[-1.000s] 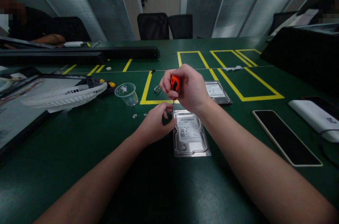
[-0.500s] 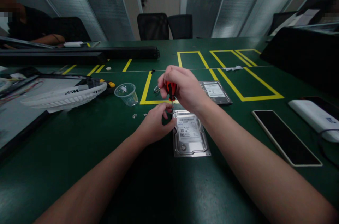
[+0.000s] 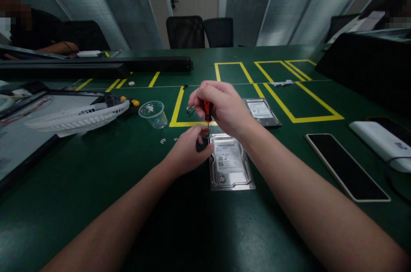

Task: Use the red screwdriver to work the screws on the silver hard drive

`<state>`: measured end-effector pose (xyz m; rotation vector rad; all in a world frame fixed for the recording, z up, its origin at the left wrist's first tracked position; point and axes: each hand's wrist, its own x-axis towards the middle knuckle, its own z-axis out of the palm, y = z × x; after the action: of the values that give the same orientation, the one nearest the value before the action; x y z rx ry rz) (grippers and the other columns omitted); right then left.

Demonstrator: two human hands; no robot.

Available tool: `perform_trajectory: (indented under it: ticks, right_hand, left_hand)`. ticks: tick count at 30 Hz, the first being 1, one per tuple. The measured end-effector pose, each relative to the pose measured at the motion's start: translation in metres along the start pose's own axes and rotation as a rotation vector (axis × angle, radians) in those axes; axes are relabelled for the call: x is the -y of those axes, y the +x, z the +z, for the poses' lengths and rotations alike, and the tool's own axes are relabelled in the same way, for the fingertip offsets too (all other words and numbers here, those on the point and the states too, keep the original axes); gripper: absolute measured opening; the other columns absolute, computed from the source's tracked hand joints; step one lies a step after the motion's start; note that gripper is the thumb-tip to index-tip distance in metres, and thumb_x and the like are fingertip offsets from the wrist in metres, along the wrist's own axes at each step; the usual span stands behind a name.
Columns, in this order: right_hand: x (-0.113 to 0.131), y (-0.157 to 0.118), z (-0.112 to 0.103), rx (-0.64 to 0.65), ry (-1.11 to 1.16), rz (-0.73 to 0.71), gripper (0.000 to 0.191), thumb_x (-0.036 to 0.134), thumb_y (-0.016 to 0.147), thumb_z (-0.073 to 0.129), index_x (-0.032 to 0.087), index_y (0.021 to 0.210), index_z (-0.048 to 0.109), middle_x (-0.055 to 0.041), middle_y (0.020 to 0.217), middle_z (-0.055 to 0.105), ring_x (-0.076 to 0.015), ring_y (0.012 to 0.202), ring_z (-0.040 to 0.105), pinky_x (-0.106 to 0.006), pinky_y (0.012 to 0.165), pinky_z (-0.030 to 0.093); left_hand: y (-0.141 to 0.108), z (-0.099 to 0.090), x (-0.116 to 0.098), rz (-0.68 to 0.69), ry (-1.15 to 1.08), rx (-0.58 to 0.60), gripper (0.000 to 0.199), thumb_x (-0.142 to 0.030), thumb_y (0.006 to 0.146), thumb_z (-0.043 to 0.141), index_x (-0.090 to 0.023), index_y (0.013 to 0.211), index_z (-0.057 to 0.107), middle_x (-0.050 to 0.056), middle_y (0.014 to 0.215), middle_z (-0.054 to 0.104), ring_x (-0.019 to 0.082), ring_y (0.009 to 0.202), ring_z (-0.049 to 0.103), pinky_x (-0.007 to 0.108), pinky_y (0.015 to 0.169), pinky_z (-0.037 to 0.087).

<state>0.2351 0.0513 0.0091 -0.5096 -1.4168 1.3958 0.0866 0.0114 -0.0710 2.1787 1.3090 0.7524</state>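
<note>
My right hand [image 3: 226,105] is wrapped around the red and black handle of a screwdriver [image 3: 208,113]. The screwdriver stands upright, its thin shaft reaching down to the far left corner of a silver hard drive [image 3: 229,162]. That drive lies label side up on the table. At its left edge my left hand [image 3: 188,150] grips it, thumb on the rim and fingertips curled close to the screwdriver's tip. Whether the tip sits in a screw is too small to make out. Behind my right wrist lies a second hard drive [image 3: 261,110], partly hidden.
Several tiny screws [image 3: 162,141] lie left of my left hand, near a clear plastic cup [image 3: 152,111]. A phone [image 3: 346,167] and a white power bank [image 3: 382,143] are on the right. White plastic housing [image 3: 80,120] and long black bars [image 3: 154,64] occupy the left. Another person's arm [image 3: 61,48] rests far left.
The fingers of my right hand have shifted slightly on the screwdriver handle, which looks turned a little. My left hand and both hard drives have stayed in place.
</note>
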Motion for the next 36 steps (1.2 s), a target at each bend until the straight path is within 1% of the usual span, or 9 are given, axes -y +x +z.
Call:
perform_trajectory:
  ticks: [6, 10, 12, 16, 20, 23, 28, 32, 36]
  right_hand:
    - [-0.0035, 0.0007, -0.0007, -0.034, 0.034, 0.002, 0.023, 0.025, 0.087, 0.069, 0.022, 0.070, 0.053, 0.0012, 0.077, 0.068, -0.0079, 0.052, 0.052, -0.024, 0.049, 0.033]
    - [-0.0014, 0.0016, 0.0004, -0.018, 0.080, 0.015, 0.019, 0.023, 0.089, 0.065, 0.021, 0.073, 0.053, 0.0050, 0.071, 0.063, -0.0053, 0.045, 0.040, -0.024, 0.044, 0.022]
    - [0.0004, 0.0019, 0.0010, -0.005, 0.088, 0.027, 0.023, 0.026, 0.090, 0.064, 0.020, 0.070, 0.056, 0.0048, 0.067, 0.059, -0.0049, 0.045, 0.038, -0.024, 0.045, 0.021]
    - [0.0017, 0.0019, 0.0001, 0.026, 0.078, 0.022, 0.038, 0.033, 0.094, 0.060, 0.017, 0.059, 0.057, 0.0012, 0.062, 0.058, -0.0054, 0.045, 0.037, -0.025, 0.048, 0.022]
    - [0.0007, 0.0007, -0.0026, 0.064, 0.134, 0.028, 0.043, 0.037, 0.096, 0.049, 0.019, 0.058, 0.057, -0.0015, 0.064, 0.061, -0.0069, 0.047, 0.036, -0.025, 0.051, 0.027]
    - [-0.0004, -0.0001, -0.0038, 0.050, 0.142, 0.019, 0.040, 0.033, 0.094, 0.049, 0.019, 0.058, 0.058, -0.0015, 0.065, 0.061, -0.0072, 0.048, 0.036, -0.026, 0.052, 0.028]
    - [-0.0028, 0.0002, -0.0035, 0.007, 0.076, -0.004, 0.030, 0.031, 0.092, 0.057, 0.019, 0.065, 0.062, -0.0001, 0.066, 0.059, -0.0102, 0.054, 0.047, -0.027, 0.054, 0.035]
    - [-0.0018, 0.0004, -0.0024, 0.001, -0.027, -0.006, 0.024, 0.026, 0.091, 0.057, 0.020, 0.068, 0.062, 0.0013, 0.060, 0.057, -0.0117, 0.055, 0.049, -0.026, 0.050, 0.033]
    - [-0.0010, 0.0003, -0.0019, -0.002, -0.011, 0.008, 0.021, 0.023, 0.090, 0.060, 0.021, 0.069, 0.060, 0.0020, 0.059, 0.060, -0.0111, 0.053, 0.051, -0.026, 0.049, 0.034]
  left_hand:
    - [-0.0006, 0.0005, 0.0002, 0.002, 0.002, -0.011, 0.036, -0.030, 0.088, 0.069, -0.018, 0.121, 0.061, 0.006, 0.099, 0.068, 0.020, 0.082, 0.061, 0.036, 0.076, 0.049]
    - [-0.0004, 0.0005, 0.0021, -0.002, 0.008, -0.012, 0.037, -0.031, 0.088, 0.070, -0.018, 0.122, 0.062, 0.006, 0.099, 0.068, 0.020, 0.081, 0.061, 0.035, 0.075, 0.049]
    - [-0.0004, 0.0003, 0.0026, -0.001, 0.009, -0.007, 0.038, -0.031, 0.088, 0.070, -0.017, 0.123, 0.062, 0.006, 0.099, 0.068, 0.019, 0.081, 0.061, 0.035, 0.074, 0.049]
    - [-0.0007, -0.0003, 0.0016, -0.004, 0.007, -0.008, 0.039, -0.031, 0.087, 0.070, -0.017, 0.123, 0.062, 0.006, 0.099, 0.068, 0.019, 0.081, 0.061, 0.035, 0.074, 0.049]
    - [-0.0010, -0.0009, -0.0001, -0.009, -0.002, 0.000, 0.039, -0.031, 0.088, 0.069, -0.017, 0.123, 0.062, 0.007, 0.099, 0.068, 0.020, 0.082, 0.062, 0.035, 0.075, 0.049]
    - [-0.0010, -0.0009, -0.0003, -0.002, -0.008, 0.000, 0.038, -0.031, 0.088, 0.069, -0.017, 0.122, 0.062, 0.006, 0.098, 0.067, 0.020, 0.082, 0.061, 0.036, 0.075, 0.050]
    - [-0.0005, -0.0008, 0.0002, -0.007, -0.004, -0.002, 0.037, -0.031, 0.087, 0.069, -0.016, 0.120, 0.063, 0.006, 0.096, 0.067, 0.020, 0.080, 0.061, 0.036, 0.076, 0.049]
    - [-0.0006, -0.0004, 0.0011, 0.007, 0.009, -0.010, 0.037, -0.031, 0.088, 0.069, -0.015, 0.121, 0.063, 0.007, 0.097, 0.067, 0.020, 0.080, 0.060, 0.036, 0.076, 0.049]
    - [-0.0004, 0.0001, 0.0016, 0.011, 0.000, -0.014, 0.038, -0.030, 0.088, 0.068, -0.014, 0.121, 0.063, 0.007, 0.099, 0.068, 0.019, 0.081, 0.060, 0.036, 0.076, 0.049]
